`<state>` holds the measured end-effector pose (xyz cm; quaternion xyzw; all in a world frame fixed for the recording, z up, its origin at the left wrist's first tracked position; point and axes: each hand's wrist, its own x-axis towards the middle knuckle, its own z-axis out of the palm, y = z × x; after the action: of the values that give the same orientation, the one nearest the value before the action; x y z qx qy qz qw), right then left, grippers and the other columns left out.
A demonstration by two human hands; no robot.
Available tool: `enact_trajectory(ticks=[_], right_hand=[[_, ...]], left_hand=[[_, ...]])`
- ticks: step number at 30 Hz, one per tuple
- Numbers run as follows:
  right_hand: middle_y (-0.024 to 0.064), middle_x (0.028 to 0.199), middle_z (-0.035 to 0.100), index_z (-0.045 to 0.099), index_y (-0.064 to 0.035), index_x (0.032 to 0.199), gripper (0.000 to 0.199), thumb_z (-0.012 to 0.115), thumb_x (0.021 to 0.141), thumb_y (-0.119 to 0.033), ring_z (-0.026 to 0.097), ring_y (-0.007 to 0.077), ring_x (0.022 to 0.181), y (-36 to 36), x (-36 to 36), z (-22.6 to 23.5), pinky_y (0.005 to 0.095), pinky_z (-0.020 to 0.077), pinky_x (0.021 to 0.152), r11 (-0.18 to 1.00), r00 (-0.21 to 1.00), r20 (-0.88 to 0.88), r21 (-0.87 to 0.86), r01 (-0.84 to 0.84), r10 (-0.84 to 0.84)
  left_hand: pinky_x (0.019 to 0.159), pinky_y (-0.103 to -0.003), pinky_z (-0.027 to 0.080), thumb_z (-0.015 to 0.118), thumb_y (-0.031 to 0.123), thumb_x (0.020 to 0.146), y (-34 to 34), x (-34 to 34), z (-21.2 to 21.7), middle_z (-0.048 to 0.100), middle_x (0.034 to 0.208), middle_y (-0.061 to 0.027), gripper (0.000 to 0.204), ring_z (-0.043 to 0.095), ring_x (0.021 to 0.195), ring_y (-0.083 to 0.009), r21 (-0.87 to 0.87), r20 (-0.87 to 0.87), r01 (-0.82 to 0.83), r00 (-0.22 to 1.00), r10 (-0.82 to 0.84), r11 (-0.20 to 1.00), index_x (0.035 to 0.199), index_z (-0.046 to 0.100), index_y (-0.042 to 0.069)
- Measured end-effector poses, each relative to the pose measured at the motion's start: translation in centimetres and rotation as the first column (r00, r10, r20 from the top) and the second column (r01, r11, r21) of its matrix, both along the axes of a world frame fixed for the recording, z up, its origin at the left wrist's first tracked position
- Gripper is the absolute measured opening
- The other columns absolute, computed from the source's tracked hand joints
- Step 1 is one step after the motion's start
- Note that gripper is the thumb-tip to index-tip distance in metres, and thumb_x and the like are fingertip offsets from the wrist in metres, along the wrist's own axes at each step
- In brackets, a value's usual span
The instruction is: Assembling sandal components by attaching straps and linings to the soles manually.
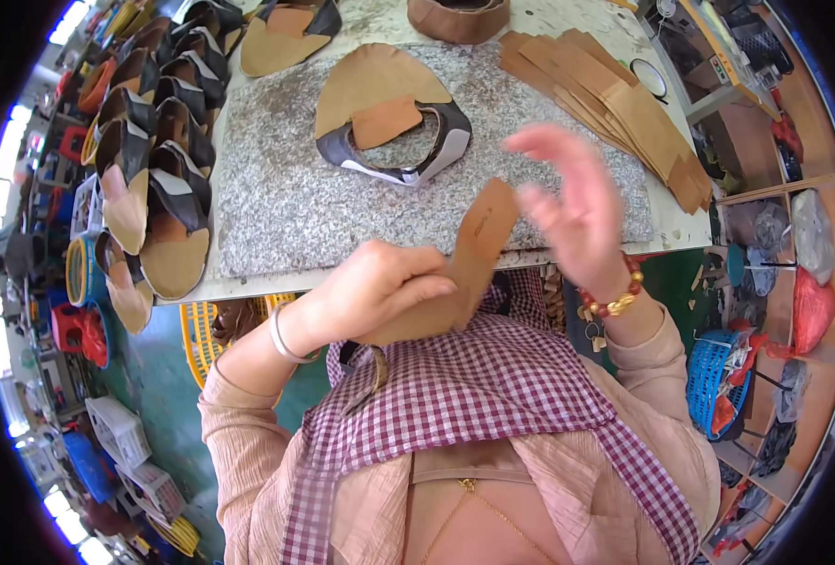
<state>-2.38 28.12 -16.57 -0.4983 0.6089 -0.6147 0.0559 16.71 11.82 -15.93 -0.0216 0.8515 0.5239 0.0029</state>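
My left hand grips a tan insole-shaped board piece near my chest, above the table's front edge. Just to its right my right hand is raised with fingers spread, blurred, holding nothing and close to the piece's upper end. On the grey granite slab ahead lies a shoe upper, tan with a black and white strap.
A fanned stack of tan board pieces lies at the slab's right. A row of finished uppers lines the table's left edge. More uppers sit at the back. Yellow basket and blue basket stand on the floor.
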Motion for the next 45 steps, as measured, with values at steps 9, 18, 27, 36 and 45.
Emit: enact_trajectory(ticks=[9,18,27,36,45], right_hand=[[0.0034,0.104,0.066,0.065,-0.0101,0.111,0.038,0.075,0.082,-0.033,0.057,0.0198,0.103,-7.9,0.3,-3.1,0.0359,0.0402,0.100,0.975,0.717,-0.676,0.219,-0.029,0.173],[-0.0022,0.089,0.066,0.067,-0.0110,0.091,0.022,0.075,0.080,-0.028,0.054,0.0176,0.097,-10.0,-1.6,-5.1,0.0365,0.0350,0.104,0.967,0.616,-0.752,0.243,-0.073,0.235],[-0.0031,0.085,0.066,0.066,-0.0132,0.088,0.019,0.074,0.081,-0.029,0.052,0.0147,0.088,-9.9,-3.5,-3.7,0.0328,0.0358,0.099,0.959,0.580,-0.764,0.206,-0.193,0.281],[0.0004,0.090,0.067,0.069,-0.0080,0.099,0.023,0.072,0.088,-0.028,0.057,0.0150,0.089,-7.6,-0.2,-1.3,0.0310,0.0470,0.089,0.932,0.897,-0.255,0.110,-0.345,0.362],[0.0057,0.089,0.066,0.066,-0.0004,0.082,0.020,0.069,0.088,-0.019,0.058,0.0174,0.067,-4.3,0.2,-0.7,0.0280,0.0466,0.063,0.904,0.915,-0.251,0.371,-0.211,0.316]], left_hand=[[0.058,-0.029,0.045,0.068,0.009,0.090,-0.6,0.8,1.0,0.064,0.072,-0.0075,0.009,0.053,0.056,-0.0207,-0.201,0.048,0.115,0.993,-0.107,0.973,0.086,0.066,0.002],[0.062,-0.030,0.051,0.070,0.014,0.085,-4.9,0.3,0.2,0.057,0.136,-0.0088,0.014,0.060,0.062,-0.0231,-0.424,-0.292,-0.242,0.949,0.122,0.872,0.079,0.067,0.003],[0.064,-0.029,0.051,0.071,0.012,0.083,-7.9,-0.4,-1.1,0.056,0.138,-0.0086,0.009,0.058,0.062,-0.0218,-0.569,-0.165,-0.093,0.986,-0.003,0.817,0.079,0.068,0.004],[0.063,-0.027,0.046,0.071,0.007,0.085,-4.1,1.1,2.1,0.066,0.105,-0.0110,0.008,0.056,0.067,-0.0157,-0.355,-0.124,-0.004,0.991,-0.043,0.935,0.083,0.069,-0.001],[0.057,-0.025,0.043,0.072,0.007,0.084,-5.0,-0.2,0.6,0.068,0.099,-0.0061,0.008,0.054,0.065,-0.0134,-0.234,-0.114,-0.222,0.973,0.200,0.947,0.084,0.068,0.000]])
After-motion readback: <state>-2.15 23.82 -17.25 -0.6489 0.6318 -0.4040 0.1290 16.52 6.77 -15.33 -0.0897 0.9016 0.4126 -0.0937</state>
